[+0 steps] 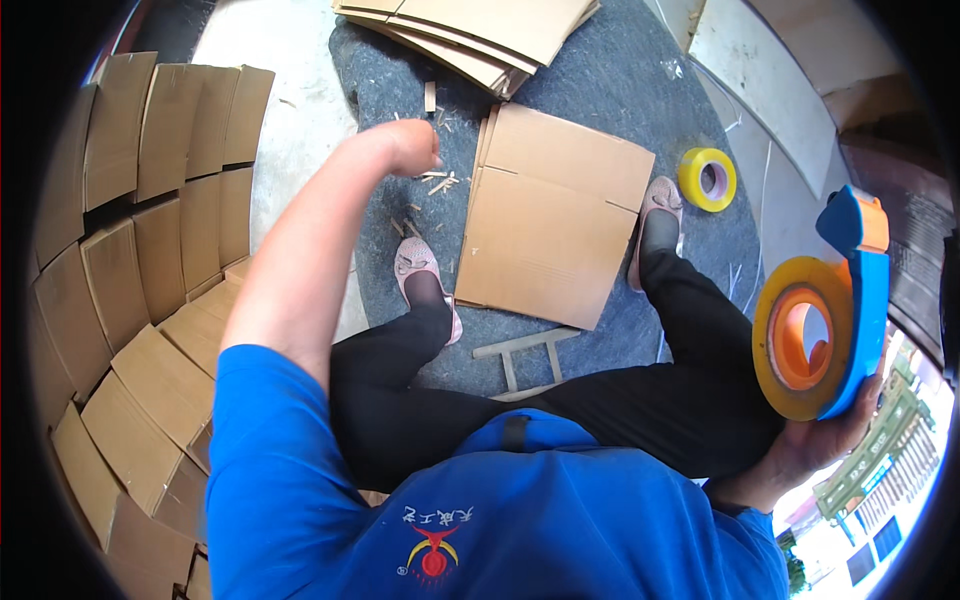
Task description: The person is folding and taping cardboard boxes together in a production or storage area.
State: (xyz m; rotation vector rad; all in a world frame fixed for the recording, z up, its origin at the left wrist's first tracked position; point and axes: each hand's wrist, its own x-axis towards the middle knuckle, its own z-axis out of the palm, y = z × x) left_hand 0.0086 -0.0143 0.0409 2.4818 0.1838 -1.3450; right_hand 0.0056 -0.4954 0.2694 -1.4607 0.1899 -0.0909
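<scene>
My right hand, low at the right, grips a blue and orange tape dispenser from beneath. A wide roll of amber tape is mounted on it. My left arm reaches forward, and my left hand is curled closed above small cardboard scraps. Its fingertips and whatever may be in them are hidden. Between my feet a stack of flat folded cardboard boxes lies on the dark mat, just right of my left hand and apart from it.
More flattened cartons are piled at the far edge of the dark mat. A yellow tape roll lies by my right shoe. Rows of cardboard pieces stand along the left. A small frame sits between my legs.
</scene>
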